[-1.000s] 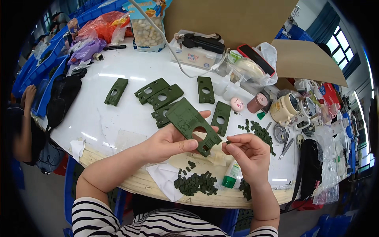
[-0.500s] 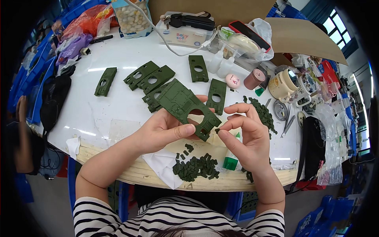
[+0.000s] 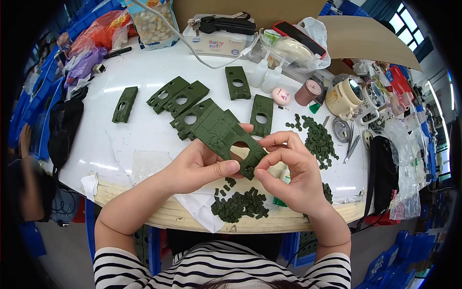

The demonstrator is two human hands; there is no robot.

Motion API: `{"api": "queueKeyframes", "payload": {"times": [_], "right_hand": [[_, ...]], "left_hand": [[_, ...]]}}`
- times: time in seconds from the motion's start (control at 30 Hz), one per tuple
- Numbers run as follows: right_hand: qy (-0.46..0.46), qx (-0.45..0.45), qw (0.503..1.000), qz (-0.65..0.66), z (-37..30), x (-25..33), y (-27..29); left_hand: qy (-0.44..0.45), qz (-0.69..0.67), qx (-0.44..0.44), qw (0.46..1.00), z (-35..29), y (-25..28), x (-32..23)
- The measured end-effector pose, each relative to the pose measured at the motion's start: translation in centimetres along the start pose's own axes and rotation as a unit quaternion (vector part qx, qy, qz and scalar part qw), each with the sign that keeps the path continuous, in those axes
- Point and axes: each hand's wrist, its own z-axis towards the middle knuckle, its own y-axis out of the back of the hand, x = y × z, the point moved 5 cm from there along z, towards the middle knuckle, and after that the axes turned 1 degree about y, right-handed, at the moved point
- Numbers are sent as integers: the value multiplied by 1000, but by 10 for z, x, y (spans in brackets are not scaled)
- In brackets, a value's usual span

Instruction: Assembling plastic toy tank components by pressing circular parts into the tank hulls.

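Note:
A dark green plastic model tank hull (image 3: pixel 216 126) with a round opening lies tilted in my left hand (image 3: pixel 207 161), thumb on its near edge and fingers underneath. My right hand (image 3: pixel 294 171) is closed in a pinch, its thumb and forefinger touching the hull's near right corner. The small green part in that pinch is now mostly hidden by the fingertips. Below the hands sits a heap of small green plastic parts (image 3: pixel 240 204). A green-bottomed bottle (image 3: pixel 279 202) stands partly behind my right hand.
Similar hulls lie beyond my hands, including one at the left (image 3: pixel 125 104) and one at the back (image 3: pixel 237 83). Another pile of small parts (image 3: pixel 318 142) is to the right, near tweezers (image 3: pixel 352 148). Mugs (image 3: pixel 344 98) and a clear box (image 3: pixel 219 41) stand farther back.
My right hand has moved left and slightly down, bringing the small green part from just off the hull against its corner. The hull stays in my left hand.

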Motion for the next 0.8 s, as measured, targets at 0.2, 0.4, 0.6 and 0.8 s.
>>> {"api": "queueKeyframes", "payload": {"times": [0.2, 0.4, 0.6, 0.8], "right_hand": [[2, 3, 1000, -11, 0, -1, 0], [-1, 6, 1000, -19, 0, -1, -2], [-14, 11, 1000, -10, 0, -2, -2], [-31, 15, 999, 12, 0, -7, -3]], "left_hand": [[-2, -33, 14, 999, 1, -2, 0], [-1, -29, 12, 1000, -1, -1, 1], [5, -23, 2, 1000, -1, -1, 1], [12, 7, -3, 1000, 0, 0, 1]]}}
